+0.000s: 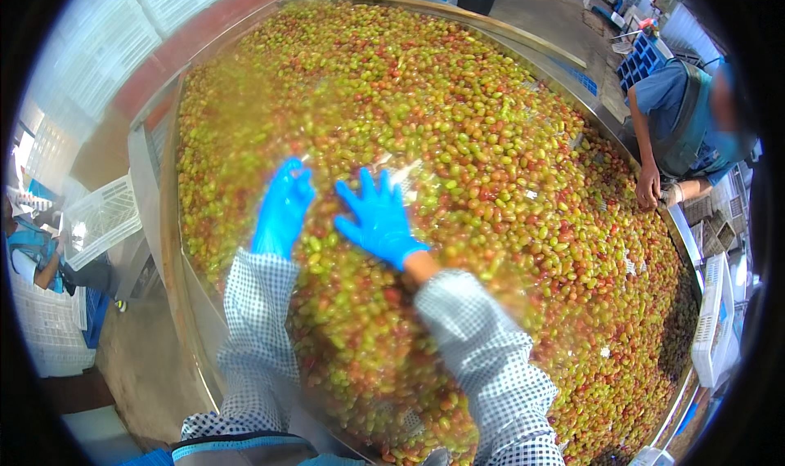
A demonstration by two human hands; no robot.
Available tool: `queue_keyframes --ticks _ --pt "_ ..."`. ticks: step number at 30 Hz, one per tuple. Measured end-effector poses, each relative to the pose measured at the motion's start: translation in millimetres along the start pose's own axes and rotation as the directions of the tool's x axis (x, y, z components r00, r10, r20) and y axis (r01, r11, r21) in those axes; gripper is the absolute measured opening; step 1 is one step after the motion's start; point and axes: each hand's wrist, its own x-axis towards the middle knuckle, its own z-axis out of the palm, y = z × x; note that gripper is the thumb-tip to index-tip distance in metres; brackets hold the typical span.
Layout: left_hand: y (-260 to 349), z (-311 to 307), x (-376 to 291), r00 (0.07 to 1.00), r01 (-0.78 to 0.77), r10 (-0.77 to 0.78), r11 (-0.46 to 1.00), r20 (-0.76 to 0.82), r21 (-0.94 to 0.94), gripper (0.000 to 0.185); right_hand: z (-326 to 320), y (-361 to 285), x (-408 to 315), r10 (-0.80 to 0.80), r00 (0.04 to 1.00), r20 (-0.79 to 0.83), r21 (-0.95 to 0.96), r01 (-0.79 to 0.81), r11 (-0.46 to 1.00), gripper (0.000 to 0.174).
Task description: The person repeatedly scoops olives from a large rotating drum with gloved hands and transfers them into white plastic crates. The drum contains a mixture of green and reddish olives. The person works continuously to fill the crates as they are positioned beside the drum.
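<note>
A wide layer of small oval green and red fruits point(484, 178) covers a large sorting table with a raised rim point(172, 184). My left hand point(285, 205), in a blue glove, is over the fruits with its fingers partly bent. A tiny pale bit shows near its fingertips, and whether the fingers hold it is unclear. To its right, my right hand point(377, 221) lies palm down on the fruits, fingers spread, in a matching blue glove. Just beyond those fingers, a pale perforated patch of the table surface point(408, 179) shows through. Both forearms wear checked sleeves.
Across the rim at right, a co-worker point(674, 122) leans in with hands near the fruits. Another person point(43, 251) at left is beside a white plastic crate point(104, 221). A second white crate point(714, 319) stands by the right rim. Stacked white crates point(92, 43) rise at upper left.
</note>
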Motion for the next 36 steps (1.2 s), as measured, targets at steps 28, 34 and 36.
queue_keyframes --ticks 28,34,36 --pt "-8 40 -160 0.922 0.387 -0.331 0.825 0.202 -0.412 0.044 -102 83 -328 0.429 0.847 -0.315 -0.153 -0.491 0.857 0.045" --pt "-67 43 -157 0.970 0.233 -0.241 0.952 0.013 0.199 0.034 -55 67 -182 0.290 0.907 -0.305 -0.023 -0.312 0.950 0.079" --pt "-90 48 -159 0.991 -0.132 0.083 0.674 0.103 0.727 0.039 -42 49 -162 0.216 0.950 -0.224 -0.065 -0.236 0.970 0.077"
